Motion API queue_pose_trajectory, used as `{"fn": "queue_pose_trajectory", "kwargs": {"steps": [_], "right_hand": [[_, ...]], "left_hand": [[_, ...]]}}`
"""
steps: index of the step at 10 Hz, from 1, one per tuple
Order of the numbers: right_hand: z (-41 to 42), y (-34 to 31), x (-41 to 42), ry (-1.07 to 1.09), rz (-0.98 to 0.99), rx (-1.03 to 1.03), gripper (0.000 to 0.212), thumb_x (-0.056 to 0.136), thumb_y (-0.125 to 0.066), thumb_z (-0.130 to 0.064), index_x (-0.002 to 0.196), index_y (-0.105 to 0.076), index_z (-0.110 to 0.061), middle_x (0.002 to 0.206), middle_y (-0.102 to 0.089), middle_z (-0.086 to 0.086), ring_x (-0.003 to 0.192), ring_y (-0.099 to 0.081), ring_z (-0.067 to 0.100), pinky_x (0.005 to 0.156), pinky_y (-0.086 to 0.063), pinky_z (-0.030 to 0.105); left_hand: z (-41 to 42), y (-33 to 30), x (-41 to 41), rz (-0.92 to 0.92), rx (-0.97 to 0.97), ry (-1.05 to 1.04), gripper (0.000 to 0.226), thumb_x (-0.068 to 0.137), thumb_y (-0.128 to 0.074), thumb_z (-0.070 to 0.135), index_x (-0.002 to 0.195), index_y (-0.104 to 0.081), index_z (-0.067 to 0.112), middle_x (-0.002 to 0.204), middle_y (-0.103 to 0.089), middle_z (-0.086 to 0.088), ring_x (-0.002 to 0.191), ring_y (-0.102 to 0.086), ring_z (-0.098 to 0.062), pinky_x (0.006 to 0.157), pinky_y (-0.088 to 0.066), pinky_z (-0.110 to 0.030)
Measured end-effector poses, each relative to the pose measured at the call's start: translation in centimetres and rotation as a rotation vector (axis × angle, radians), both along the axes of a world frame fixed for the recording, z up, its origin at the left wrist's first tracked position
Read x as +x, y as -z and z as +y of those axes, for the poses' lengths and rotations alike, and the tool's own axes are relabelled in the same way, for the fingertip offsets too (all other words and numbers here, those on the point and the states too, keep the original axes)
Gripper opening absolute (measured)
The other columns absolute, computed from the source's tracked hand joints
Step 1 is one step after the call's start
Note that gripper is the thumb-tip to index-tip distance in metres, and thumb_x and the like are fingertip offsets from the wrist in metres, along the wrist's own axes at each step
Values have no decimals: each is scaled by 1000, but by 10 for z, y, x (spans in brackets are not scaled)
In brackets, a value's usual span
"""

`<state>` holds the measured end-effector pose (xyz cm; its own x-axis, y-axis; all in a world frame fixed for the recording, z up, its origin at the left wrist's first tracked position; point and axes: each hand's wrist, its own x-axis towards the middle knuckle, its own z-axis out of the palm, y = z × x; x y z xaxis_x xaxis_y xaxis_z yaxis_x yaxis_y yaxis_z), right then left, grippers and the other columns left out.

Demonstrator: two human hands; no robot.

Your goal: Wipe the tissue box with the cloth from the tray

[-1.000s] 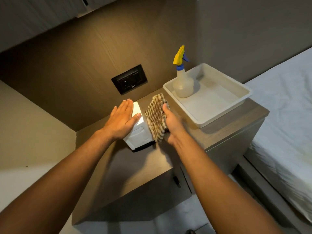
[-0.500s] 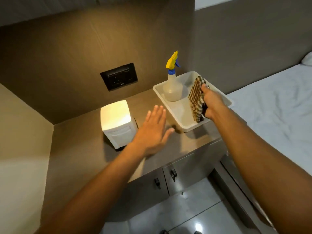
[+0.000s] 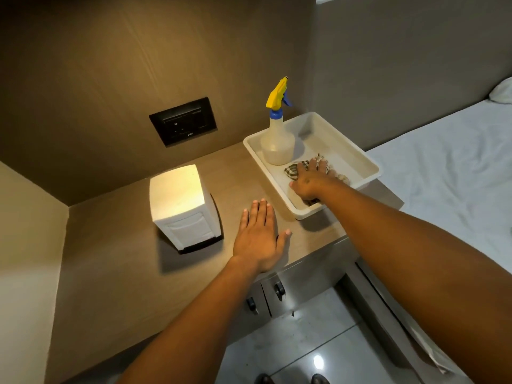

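The white tissue box [image 3: 180, 200] stands upright on the brown counter [image 3: 119, 273], left of centre. The checked cloth [image 3: 294, 169] lies in the white tray [image 3: 357, 159] at the counter's right end. My right hand [image 3: 310, 181] lies on top of the cloth inside the tray, fingers bent over it, hiding most of it. My left hand [image 3: 259, 236] hovers flat and open just above the counter between the box and the tray, touching neither.
A spray bottle [image 3: 277, 139] with a yellow trigger stands in the tray's back left corner. A black wall socket [image 3: 182, 124] sits behind the box. A bed [image 3: 443, 167] adjoins the counter on the right. Cabinet doors with handles [image 3: 278, 291] are below.
My right hand carried the cloth from the tissue box's side to the tray and lowered it inside. My left hand left the box top and now hovers beside it.
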<state>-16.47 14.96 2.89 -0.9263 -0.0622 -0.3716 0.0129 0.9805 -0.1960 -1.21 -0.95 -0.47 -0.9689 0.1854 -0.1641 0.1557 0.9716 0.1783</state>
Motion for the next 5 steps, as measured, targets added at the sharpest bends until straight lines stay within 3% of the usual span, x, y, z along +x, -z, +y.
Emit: {"fn": "queue_pose_trajectory", "kwargs": {"steps": [1,3,4,5], "right_hand": [[-6,7,-2,-52,-70,77,81,98,-34,-53,154,14,-19,162,23,19,146,22,43,113,9,64],[-7,-8,5,-36,-73,68,86,96,-32,-63,155,10,-16,163,18,20,148,16,42,115,5,63],[-5,-32,13,-34,-20,26,79,95,-43,-58,153,-18,-10,163,-10,24,148,-11,44,117,-15,58],[7,-63,26,-117,10,-77,38,95,-56,-46,113,-55,-13,122,-63,19,101,-61,30,86,-49,41]], "left_hand": [[-1,2,-1,3,-3,-5,85,103,-11,65,164,7,8,173,11,-12,158,18,-26,128,8,-48],[-2,1,-1,-8,3,-13,86,102,-9,66,164,6,8,174,11,-11,159,17,-25,128,9,-47],[-2,0,-2,-12,19,-25,86,102,-9,67,163,8,9,173,12,-11,158,19,-25,128,9,-47],[-1,-3,1,-34,42,-17,84,105,-14,64,163,8,9,173,13,-12,158,19,-25,128,9,-46]]}}
